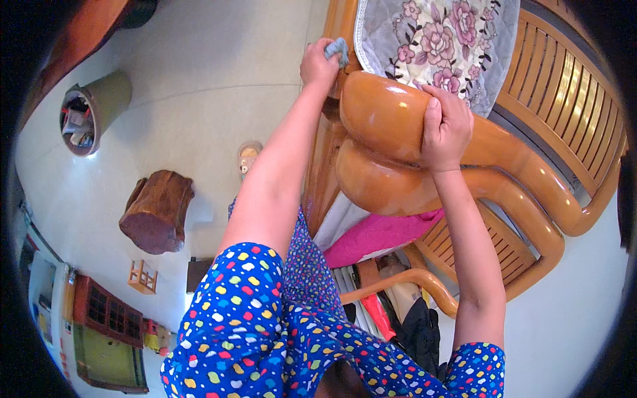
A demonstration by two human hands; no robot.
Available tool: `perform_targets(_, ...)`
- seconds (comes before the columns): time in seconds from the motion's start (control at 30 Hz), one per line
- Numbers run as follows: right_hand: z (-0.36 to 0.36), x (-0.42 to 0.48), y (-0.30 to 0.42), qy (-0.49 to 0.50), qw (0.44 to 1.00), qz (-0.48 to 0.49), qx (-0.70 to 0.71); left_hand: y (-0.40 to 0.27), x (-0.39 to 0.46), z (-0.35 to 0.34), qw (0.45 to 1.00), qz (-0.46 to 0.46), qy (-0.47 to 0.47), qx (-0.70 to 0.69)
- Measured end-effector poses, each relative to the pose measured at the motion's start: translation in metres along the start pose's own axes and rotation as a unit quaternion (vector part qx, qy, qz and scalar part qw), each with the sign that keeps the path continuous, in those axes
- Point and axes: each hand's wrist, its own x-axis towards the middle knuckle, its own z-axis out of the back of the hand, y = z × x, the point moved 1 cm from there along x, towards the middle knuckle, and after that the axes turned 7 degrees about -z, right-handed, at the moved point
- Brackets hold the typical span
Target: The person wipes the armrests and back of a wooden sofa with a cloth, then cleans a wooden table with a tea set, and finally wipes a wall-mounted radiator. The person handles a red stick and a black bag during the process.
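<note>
My left hand (318, 64), at the upper middle, is closed around a crumpled grey-blue cloth (337, 51). The cloth is against or very near the front wooden edge of a chair seat, just past the armrest's rounded end. My right hand (448, 129) rests over the top of the glossy wooden armrest (385, 117), its fingers curled over the far side and its thumb along the top. A second wooden armrest (383, 184) lies alongside the first. Beyond them a grey seat cushion with a flower pattern (438, 40) covers the seat.
Slatted wooden backrests (562, 89) stand at the right. A pink cloth (378, 236) lies below the armrests. On the floor at the left are a tree-stump stool (159, 211), a bin with litter (109, 102) and a small wooden stool (143, 278).
</note>
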Motion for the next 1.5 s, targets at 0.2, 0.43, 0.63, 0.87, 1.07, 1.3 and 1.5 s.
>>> perform_targets(0.2, 0.0, -0.004, -0.003, 0.002, 1.0, 0.002, 0.0, -0.034, 0.07, -0.002, 0.998, 0.044, 0.053, -0.004)
perform_targets(0.43, -0.001, -0.002, -0.003, -0.007, 1.0, 0.012, 0.002, -0.014, 0.034, -0.011, 1.0, -0.007, 0.0, 0.028)
perform_targets(0.63, -0.004, -0.004, -0.008, -0.016, 1.0, 0.013, 0.014, 0.013, -0.036, -0.009, 1.0, -0.014, -0.009, 0.011)
perform_targets(0.87, -0.008, -0.004, -0.017, -0.022, 1.0, 0.009, 0.014, 0.07, -0.098, -0.012, 0.997, 0.013, 0.041, -0.065)
perform_targets(1.07, -0.008, -0.004, -0.02, -0.018, 0.999, 0.011, 0.032, 0.093, -0.21, -0.017, 0.995, 0.073, -0.005, -0.065)
perform_targets(1.3, -0.012, -0.004, -0.029, -0.008, 0.998, -0.013, 0.066, 0.077, -0.278, -0.009, 0.998, 0.029, -0.041, -0.039)
perform_targets(1.5, -0.012, -0.004, -0.036, -0.001, 0.997, -0.026, 0.066, 0.055, -0.195, -0.034, 0.982, -0.168, -0.07, -0.046)
